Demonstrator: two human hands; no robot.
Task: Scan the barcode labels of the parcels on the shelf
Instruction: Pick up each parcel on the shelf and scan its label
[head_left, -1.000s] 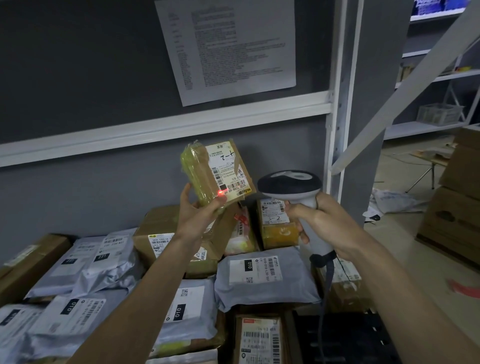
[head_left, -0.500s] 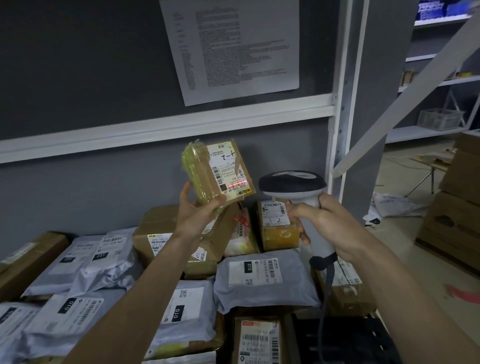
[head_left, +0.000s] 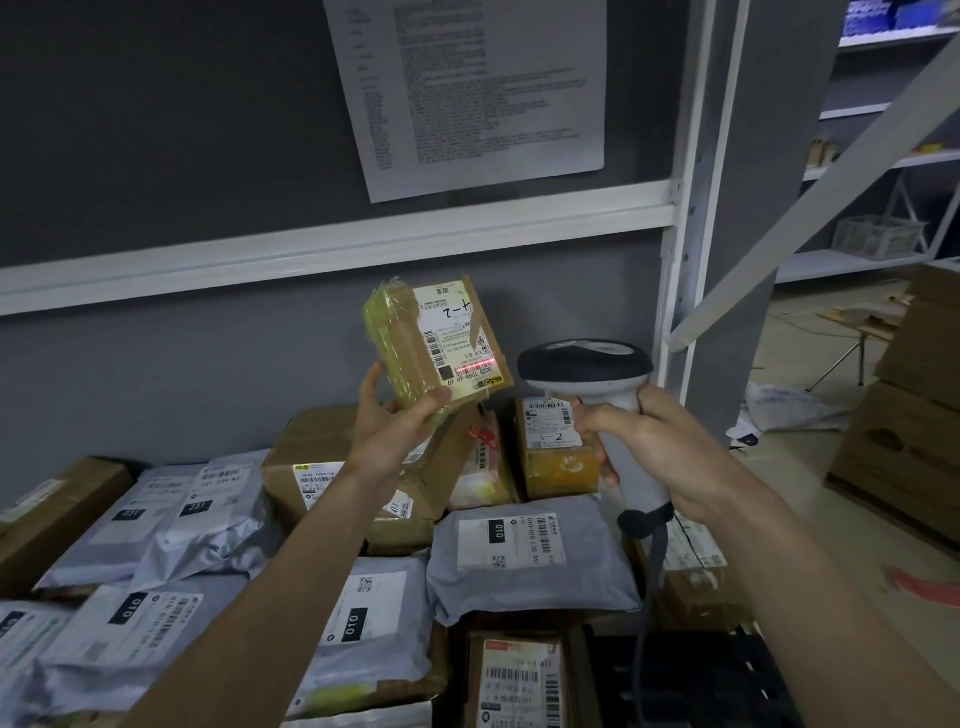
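Note:
My left hand (head_left: 396, 421) holds up a small cardboard parcel (head_left: 415, 343) wrapped in yellowish tape, gripping its lower end, with its white label facing me. A red scan line (head_left: 480, 367) lies across the barcode near the label's lower edge. My right hand (head_left: 652, 447) grips the handle of a white and black barcode scanner (head_left: 587, 364), whose head sits just right of the parcel and points at it. Below lie several grey mailer bags (head_left: 524, 551) and cardboard boxes (head_left: 332, 457) with labels on the shelf.
A white shelf beam (head_left: 332, 249) runs across above the parcels and a white upright post (head_left: 696, 208) stands at the right. A printed sheet (head_left: 467, 88) hangs on the grey wall. Brown cartons (head_left: 914, 415) stand on the floor at far right. The scanner's cable (head_left: 652, 582) hangs down.
The red light on the label has changed from a dot at the parcel's lower left to a line across the barcode. The view has shifted slightly; both hands stay nearly still.

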